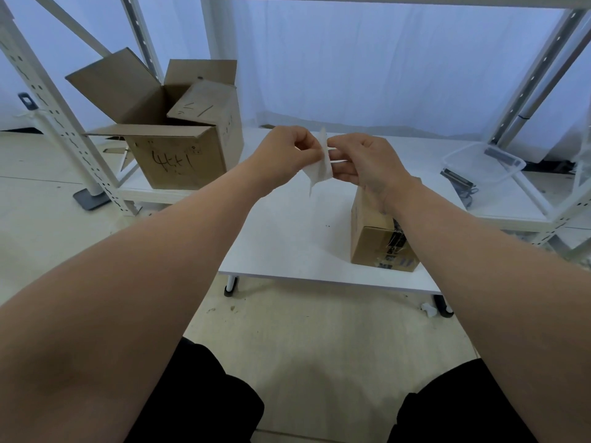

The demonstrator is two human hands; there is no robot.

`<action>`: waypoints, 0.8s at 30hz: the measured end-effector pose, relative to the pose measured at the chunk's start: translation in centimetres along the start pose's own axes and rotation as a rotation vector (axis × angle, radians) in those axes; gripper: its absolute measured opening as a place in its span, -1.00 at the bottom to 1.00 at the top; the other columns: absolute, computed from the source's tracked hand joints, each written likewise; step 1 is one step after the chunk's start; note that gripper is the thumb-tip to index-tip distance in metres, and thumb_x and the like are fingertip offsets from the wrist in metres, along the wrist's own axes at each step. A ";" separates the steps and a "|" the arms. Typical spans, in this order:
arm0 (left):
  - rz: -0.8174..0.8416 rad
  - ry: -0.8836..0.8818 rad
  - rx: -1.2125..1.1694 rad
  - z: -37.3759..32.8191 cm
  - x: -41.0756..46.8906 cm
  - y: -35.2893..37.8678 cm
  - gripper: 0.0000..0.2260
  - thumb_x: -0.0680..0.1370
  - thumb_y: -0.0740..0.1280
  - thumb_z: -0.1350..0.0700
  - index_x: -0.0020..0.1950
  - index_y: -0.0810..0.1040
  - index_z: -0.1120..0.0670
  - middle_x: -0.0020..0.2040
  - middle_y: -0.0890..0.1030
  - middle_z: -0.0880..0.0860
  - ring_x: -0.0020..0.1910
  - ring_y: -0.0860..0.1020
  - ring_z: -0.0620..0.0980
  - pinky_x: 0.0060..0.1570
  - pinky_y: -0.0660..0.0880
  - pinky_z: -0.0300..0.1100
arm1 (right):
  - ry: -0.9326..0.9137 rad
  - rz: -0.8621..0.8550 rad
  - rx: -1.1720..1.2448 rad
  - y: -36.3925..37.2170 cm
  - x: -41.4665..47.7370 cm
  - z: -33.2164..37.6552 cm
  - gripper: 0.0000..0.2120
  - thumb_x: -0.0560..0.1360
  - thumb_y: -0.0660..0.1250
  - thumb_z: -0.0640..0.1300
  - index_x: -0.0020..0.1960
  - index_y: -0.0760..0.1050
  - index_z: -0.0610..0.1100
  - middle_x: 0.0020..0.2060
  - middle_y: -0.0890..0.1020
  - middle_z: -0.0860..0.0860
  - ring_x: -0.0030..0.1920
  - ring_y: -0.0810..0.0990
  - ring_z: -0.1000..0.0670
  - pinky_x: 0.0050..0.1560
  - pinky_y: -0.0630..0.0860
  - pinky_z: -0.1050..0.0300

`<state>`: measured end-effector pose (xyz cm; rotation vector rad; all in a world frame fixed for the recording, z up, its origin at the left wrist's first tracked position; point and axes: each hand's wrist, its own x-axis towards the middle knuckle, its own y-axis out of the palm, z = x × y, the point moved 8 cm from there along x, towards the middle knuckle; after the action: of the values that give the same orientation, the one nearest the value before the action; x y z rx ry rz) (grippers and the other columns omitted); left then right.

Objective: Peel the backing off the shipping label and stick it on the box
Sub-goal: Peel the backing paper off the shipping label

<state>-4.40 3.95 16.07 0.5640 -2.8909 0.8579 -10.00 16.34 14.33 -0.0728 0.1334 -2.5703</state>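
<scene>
I hold a white shipping label [320, 169] in the air above the low white table [287, 238]. My left hand [284, 151] pinches its upper edge from the left. My right hand [361, 164] pinches the same upper edge from the right, fingertips close to those of the left hand. The sheet hangs down between the hands, one corner pointing downward. A small closed brown box [374, 241] with tape and print on its near side stands on the table, below my right wrist, which hides part of its top.
A larger open cardboard box [179, 155] with handwriting stands at the back left on a shelf board. White metal rack posts [57, 123] rise at left and right. A clear plastic tub [483, 163] lies at the back right. My knees show at the bottom.
</scene>
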 end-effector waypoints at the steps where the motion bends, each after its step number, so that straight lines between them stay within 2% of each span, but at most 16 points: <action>1: 0.005 0.018 0.031 -0.2 -0.1 0.1 -0.94 0.51 0.33 0.16 -0.15 0.54 0.11 -0.26 0.53 -0.06 -0.29 0.45 -0.15 -0.35 0.37 -0.47 | -0.007 -0.009 -0.014 -0.1 0.0 -0.1 -0.75 0.53 0.30 -0.08 0.08 0.59 -0.22 -0.04 0.70 -0.11 -0.08 0.71 -0.08 0.04 0.62 0.15; 3: 0.008 0.048 0.068 -0.6 -0.2 0.4 -0.95 0.50 0.34 0.15 -0.12 0.56 0.12 -0.26 0.53 -0.09 -0.29 0.45 -0.18 -0.47 0.30 -0.54 | -0.031 -0.019 -0.034 -0.3 0.0 -0.1 -0.78 0.51 0.34 -0.08 0.04 0.59 -0.22 -0.07 0.70 -0.10 -0.10 0.70 -0.07 -0.01 0.62 0.18; 8: 0.008 0.077 0.071 -1.0 -0.3 0.6 -0.97 0.50 0.34 0.17 -0.11 0.53 0.13 -0.27 0.52 -0.09 -0.33 0.43 -0.20 -0.49 0.28 -0.53 | -0.044 -0.039 -0.048 -0.6 0.0 -0.3 -0.82 0.47 0.40 -0.20 0.03 0.57 -0.25 -0.15 0.67 -0.11 -0.13 0.65 -0.06 0.08 0.61 0.09; 12: 0.005 0.085 0.086 -1.0 -0.4 1.0 -0.97 0.50 0.34 0.18 -0.11 0.52 0.14 -0.30 0.50 -0.10 -0.36 0.41 -0.20 -0.49 0.28 -0.53 | -0.053 -0.034 -0.040 -0.6 -0.1 -0.2 -0.94 0.47 0.40 -0.23 -0.07 0.57 -0.21 -0.13 0.67 -0.16 -0.10 0.66 -0.11 0.08 0.62 0.07; 14: 0.002 0.065 0.076 -0.8 -0.4 1.2 -0.98 0.50 0.32 0.19 -0.11 0.53 0.14 -0.31 0.50 -0.10 -0.36 0.42 -0.20 -0.51 0.27 -0.53 | -0.061 -0.028 -0.036 -0.5 -0.1 -0.2 -0.94 0.47 0.39 -0.24 -0.06 0.57 -0.23 -0.13 0.66 -0.17 -0.11 0.66 -0.11 0.01 0.63 0.12; 17: 0.008 0.036 0.035 -0.6 -0.5 1.5 -0.96 0.50 0.31 0.20 -0.08 0.53 0.16 -0.29 0.51 -0.09 -0.34 0.42 -0.20 -0.50 0.28 -0.53 | -0.071 -0.034 -0.029 -0.4 -0.1 -0.2 -0.93 0.48 0.38 -0.24 -0.06 0.56 -0.24 -0.19 0.66 -0.12 -0.21 0.66 -0.01 -0.15 0.62 0.22; 19: 0.002 0.021 -0.026 -0.4 -0.5 1.5 -0.93 0.50 0.31 0.19 -0.04 0.53 0.16 -0.23 0.53 -0.07 -0.28 0.46 -0.17 -0.37 0.36 -0.49 | -0.081 -0.045 -0.016 -0.5 -0.1 -0.3 -0.90 0.48 0.38 -0.23 -0.04 0.55 -0.26 -0.14 0.67 -0.16 -0.20 0.67 -0.02 -0.18 0.63 0.23; 22: -0.008 -0.001 -0.139 0.0 -0.4 1.3 -0.93 0.50 0.33 0.16 -0.04 0.48 0.10 -0.13 0.56 -0.02 -0.11 0.53 -0.06 -0.01 0.51 -0.17 | -0.108 -0.083 -0.073 -0.8 0.1 -0.4 -0.80 0.46 0.41 -0.19 0.01 0.56 -0.31 -0.06 0.67 -0.24 -0.09 0.66 -0.09 -0.08 0.65 0.07; 24: -0.013 -0.010 -0.148 0.2 -0.3 1.2 -0.92 0.50 0.35 0.12 -0.07 0.48 0.09 -0.13 0.58 0.03 -0.10 0.53 -0.03 0.05 0.52 -0.11 | -0.144 -0.089 -0.137 -0.8 0.2 -0.3 -0.81 0.46 0.41 -0.17 -0.02 0.59 -0.28 -0.08 0.68 -0.21 -0.08 0.65 -0.08 0.01 0.62 -0.05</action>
<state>-4.59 4.92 15.25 0.5735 -2.9241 0.6341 -10.60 16.88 14.09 -0.3204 0.2566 -2.6308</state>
